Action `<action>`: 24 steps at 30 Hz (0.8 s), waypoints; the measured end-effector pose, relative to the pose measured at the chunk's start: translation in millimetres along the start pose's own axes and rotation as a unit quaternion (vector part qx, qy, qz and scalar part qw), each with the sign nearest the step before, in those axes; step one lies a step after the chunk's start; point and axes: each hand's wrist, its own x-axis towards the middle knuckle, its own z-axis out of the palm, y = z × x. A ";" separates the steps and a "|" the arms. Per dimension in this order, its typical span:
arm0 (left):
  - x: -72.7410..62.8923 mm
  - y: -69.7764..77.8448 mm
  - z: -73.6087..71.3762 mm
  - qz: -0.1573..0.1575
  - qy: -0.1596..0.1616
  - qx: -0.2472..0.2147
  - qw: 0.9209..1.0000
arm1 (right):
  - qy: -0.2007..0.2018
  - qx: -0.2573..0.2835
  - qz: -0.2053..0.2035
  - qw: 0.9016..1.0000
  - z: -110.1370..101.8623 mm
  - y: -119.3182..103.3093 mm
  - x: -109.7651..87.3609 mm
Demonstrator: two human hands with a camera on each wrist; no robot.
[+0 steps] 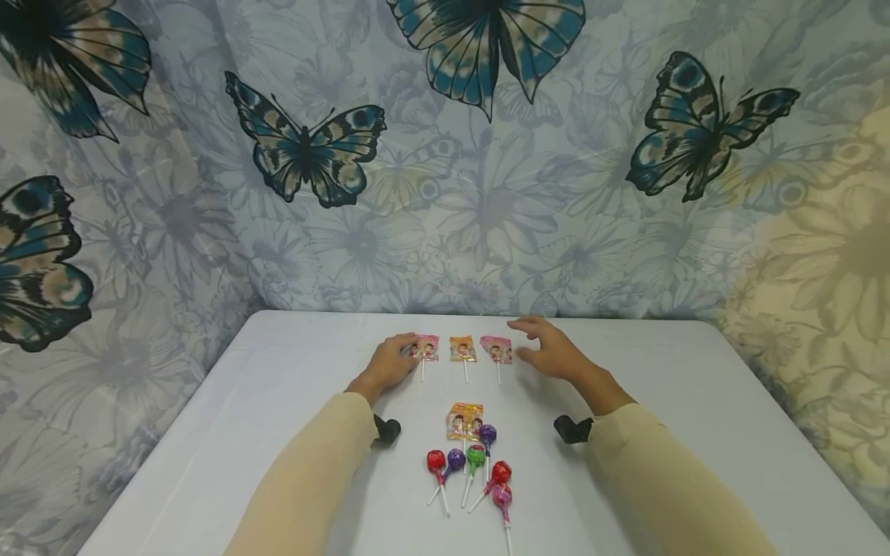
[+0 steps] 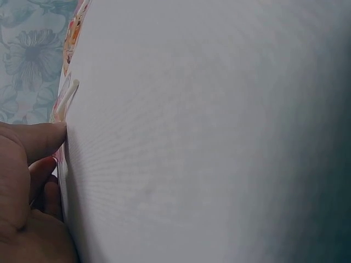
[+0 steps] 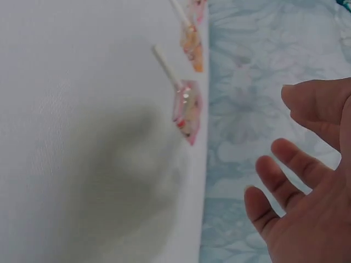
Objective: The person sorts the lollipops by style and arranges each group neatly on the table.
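Observation:
Three flat lollipops in wrappers lie in a row near the table's far edge, sticks toward me. My left hand point(image 1: 391, 363) pinches the left end of the left pink-wrapped lollipop point(image 1: 427, 347) between thumb and fingers; in the left wrist view the fingers point(image 2: 46, 139) partly cover its wrapper. In the middle lies an orange-wrapped lollipop point(image 1: 462, 347), apart from both hands. My right hand point(image 1: 552, 354) hovers just right of the right pink-wrapped lollipop point(image 1: 497, 348), fingers spread and holding nothing. The right wrist view shows a gap between that hand and this lollipop point(image 3: 188, 112).
Nearer me lie another orange-wrapped lollipop point(image 1: 463, 421) and several round lollipops: red point(image 1: 436, 460), purple point(image 1: 455, 459), green point(image 1: 476, 455) and pink point(image 1: 501, 496), some overlapping. The white table point(image 1: 229, 401) meets a butterfly-print cloth point(image 1: 487, 255) behind.

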 end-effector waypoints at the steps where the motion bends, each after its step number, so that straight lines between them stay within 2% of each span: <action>1: -0.1 0.3 -0.1 0.000 -0.001 -0.001 1.000 | 0.005 0.000 -0.004 1.000 -1.9 -2.2 -2.7; 9: -1.3 0.3 -0.7 0.011 0.002 -0.002 1.000 | 0.033 0.010 -0.057 0.998 -14.7 -23.8 -25.5; 15: 0.0 -1.6 -1.6 0.017 0.005 0.010 1.000 | 0.068 0.007 -0.087 0.994 -15.6 -41.9 -41.2; 24: -2.8 2.3 -2.1 0.008 0.000 -0.002 1.000 | 0.084 0.012 -0.081 0.993 0.0 -58.6 -58.5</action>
